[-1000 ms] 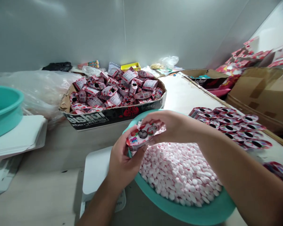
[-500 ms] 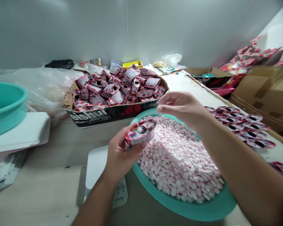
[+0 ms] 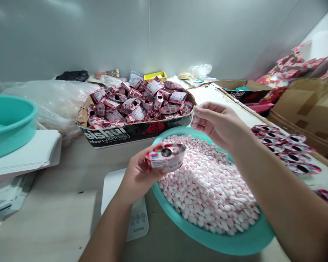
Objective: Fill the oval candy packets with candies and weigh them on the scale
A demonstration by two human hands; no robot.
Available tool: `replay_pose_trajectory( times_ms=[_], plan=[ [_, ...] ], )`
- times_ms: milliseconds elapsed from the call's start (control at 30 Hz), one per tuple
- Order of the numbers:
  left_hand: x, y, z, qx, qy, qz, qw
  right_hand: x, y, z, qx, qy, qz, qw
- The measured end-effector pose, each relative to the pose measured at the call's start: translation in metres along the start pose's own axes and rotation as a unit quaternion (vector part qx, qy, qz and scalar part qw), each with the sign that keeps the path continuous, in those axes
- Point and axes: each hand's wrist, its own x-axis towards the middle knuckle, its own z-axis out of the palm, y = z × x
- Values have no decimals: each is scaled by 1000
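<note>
My left hand (image 3: 142,173) grips a small red-and-white printed box (image 3: 166,157) with pointed ends and a dark round hole in its top face. It is held over the left rim of a turquoise basin (image 3: 177,222), which is heaped with small pale pink-white candies (image 3: 207,193). Above the basin's far edge my right hand (image 3: 215,122) is closed in a pinch. Something small and pale shows at its fingertips, too indistinct to name.
Behind the basin stands a black carton (image 3: 136,133) full of similar boxes. A white scale (image 3: 138,222) lies left of the basin. More boxes (image 3: 292,147) stand in rows at right. Another turquoise basin (image 3: 13,134) rests on white sheets (image 3: 27,153) at left.
My right hand has shifted slightly right, and its pinched fingertips now point more downward. The printed box has turned a little in my left hand; its hole looked greyer before and is dark now.
</note>
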Motion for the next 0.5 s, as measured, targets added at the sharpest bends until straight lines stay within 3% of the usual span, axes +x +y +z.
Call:
replay_pose_trajectory(
  times_ms=[133, 233, 367, 433, 500],
  plan=[
    [-4, 3, 2, 12, -46, -9, 999, 0, 1, -2, -17, 6, -18, 1000],
    [-6, 1, 3, 112, -58, 47, 991, -1, 3, -2, -124, 7, -64, 990],
    [-8, -2, 5, 237, -101, 175, 950, 1, 11, -4, -322, -29, -120, 939],
    [-7, -3, 5, 219, -94, 170, 956, 3, 18, -8, -393, -91, -104, 909],
    [-5, -5, 4, 144, -51, 116, 981, 3, 28, -14, -471, -172, -91, 860]
  ],
)
